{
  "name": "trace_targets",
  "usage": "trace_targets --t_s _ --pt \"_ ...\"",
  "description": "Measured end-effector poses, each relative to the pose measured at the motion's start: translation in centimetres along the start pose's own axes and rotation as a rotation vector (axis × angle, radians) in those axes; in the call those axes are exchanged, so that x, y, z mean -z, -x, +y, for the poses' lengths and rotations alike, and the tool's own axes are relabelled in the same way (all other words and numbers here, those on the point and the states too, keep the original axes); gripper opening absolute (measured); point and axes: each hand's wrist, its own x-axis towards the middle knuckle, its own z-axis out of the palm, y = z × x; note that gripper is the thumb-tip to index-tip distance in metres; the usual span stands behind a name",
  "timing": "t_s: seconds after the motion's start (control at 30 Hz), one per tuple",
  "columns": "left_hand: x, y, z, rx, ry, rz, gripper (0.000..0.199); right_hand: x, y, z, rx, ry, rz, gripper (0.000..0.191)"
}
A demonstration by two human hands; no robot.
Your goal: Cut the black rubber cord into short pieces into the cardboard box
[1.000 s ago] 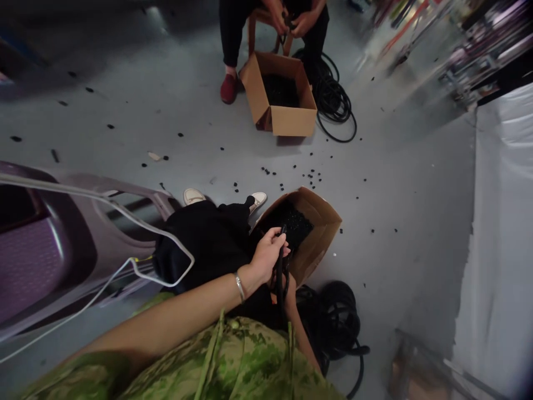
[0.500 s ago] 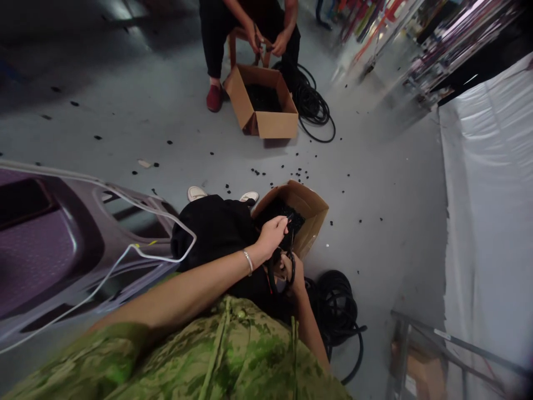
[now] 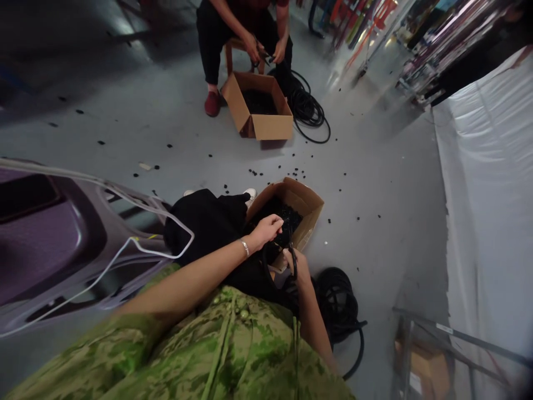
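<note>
My left hand (image 3: 267, 230) is closed in a pinch above an open cardboard box (image 3: 311, 214). What its fingertips hold is too small and dark to make out. Below and to the right, my right hand (image 3: 300, 268) grips black-handled scissors (image 3: 293, 262) at the near edge of the box, with the blades toward the box. A dark curved strip (image 3: 265, 264) shows under my left wrist; I cannot tell whether it is hose or part of the scissors. Many small black pieces (image 3: 287, 214) fill the box bottom. A coil of black hose (image 3: 338, 300) lies beside my right forearm.
Opposite sits a person (image 3: 254, 47) with both hands at work over another cardboard box (image 3: 272, 126), with a black hose coil (image 3: 308, 105) beside it. Black bits dot the grey floor. A purple chair (image 3: 50, 244) with a white cable (image 3: 112, 261) stands left; a metal frame (image 3: 453, 333) is lower right.
My hands have moved slightly apart, the left one a little leftward. The whole view has shifted a bit. Across from me, the person's hands have also moved slightly.
</note>
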Motion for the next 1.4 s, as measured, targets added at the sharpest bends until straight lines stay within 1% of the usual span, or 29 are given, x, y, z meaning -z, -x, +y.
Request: trace_targets --t_s 0.13,0.23,0.37,0.47,0.57,0.67,0.77,0.93,1.23,1.4 --pt "0.7 -0.1 -0.2 -0.003 -0.041 -0.051 0.013 0.4 -0.2 -0.3 0.059 0.121 -0.001 0.041" --pt "0.9 -0.4 -0.4 -0.049 -0.126 -0.052 0.013 0.3 -0.4 -1.1 0.065 0.173 0.005 0.040" --pt "1.2 -1.0 -1.0 -0.185 -0.288 -0.021 0.012 -0.5 -0.5 -2.0 0.043 0.124 0.004 0.043" --pt "1.5 -1.4 -1.3 -0.233 -0.370 -0.018 0.012 -1.2 -0.5 -2.5 -0.005 -0.001 -0.004 0.047" --pt "1.6 -1.5 -1.4 -0.229 -0.383 -0.018 0.011 -1.9 -0.4 -2.9 -0.041 -0.145 -0.020 0.051" --pt "1.5 -1.5 -1.4 -0.218 -0.369 -0.018 0.011 -2.1 -0.3 -3.0 -0.056 -0.182 -0.009 0.053" --pt "1.5 -1.5 -1.3 -0.225 -0.382 -0.035 0.012 -1.9 -0.4 -2.8 -0.065 -0.146 0.007 0.054" --pt "1.6 -1.7 -1.3 -0.220 -0.396 -0.047 0.014 -1.6 -0.7 -2.1 -0.023 0.037 0.036 0.050" --pt "1.3 -1.8 -1.4 -0.226 -0.432 -0.058 0.012 -2.0 -0.8 -1.9 -0.007 0.027 0.058 0.049" --pt "1.6 -2.0 -1.2 -0.218 -0.455 -0.068 0.013 -1.9 -0.3 -1.8 -0.042 0.071 0.079 0.052"
